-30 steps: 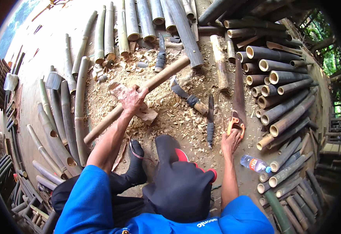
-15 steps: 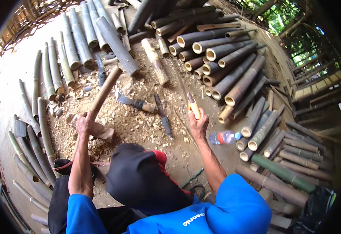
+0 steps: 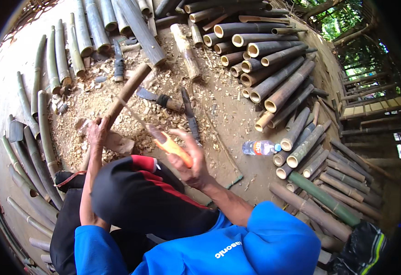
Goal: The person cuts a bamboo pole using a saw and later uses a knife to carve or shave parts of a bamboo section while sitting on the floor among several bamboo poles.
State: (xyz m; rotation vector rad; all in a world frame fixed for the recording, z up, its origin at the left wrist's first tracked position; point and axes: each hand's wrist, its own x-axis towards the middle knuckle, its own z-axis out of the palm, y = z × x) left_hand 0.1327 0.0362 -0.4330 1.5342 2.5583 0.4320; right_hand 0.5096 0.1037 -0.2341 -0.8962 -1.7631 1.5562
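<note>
My left hand [image 3: 98, 132] is closed around a brown bamboo pole [image 3: 129, 91], which slants up and away to the right. Beneath that hand, a wooden block [image 3: 119, 142] lies among the chips. In my right hand [image 3: 192, 158] is a handsaw [image 3: 173, 149] with an orange handle, gripped between thumb and fingers, the index finger partly lifted. Its thin blade points up and left and overlaps the pole; whether it touches cannot be told. Just beyond the saw lie a short-bladed chopping tool [image 3: 163, 100] with a bound wooden handle and a dark knife-like tool [image 3: 191, 117].
Wood chips [image 3: 83, 107] cover the ground ahead. Cut bamboo [image 3: 283, 87] is stacked at the right, with more poles [image 3: 44, 130] along the left. A plastic bottle [image 3: 261, 147] lies right of my right hand. A pale log [image 3: 185, 52] and a wrapped tool [image 3: 118, 64] lie farther off.
My right hand has swung left and nearer with the saw, whose blade now crosses the pole. My left hand keeps its hold. My dark-trousered knee has shifted left, and the view has moved slightly.
</note>
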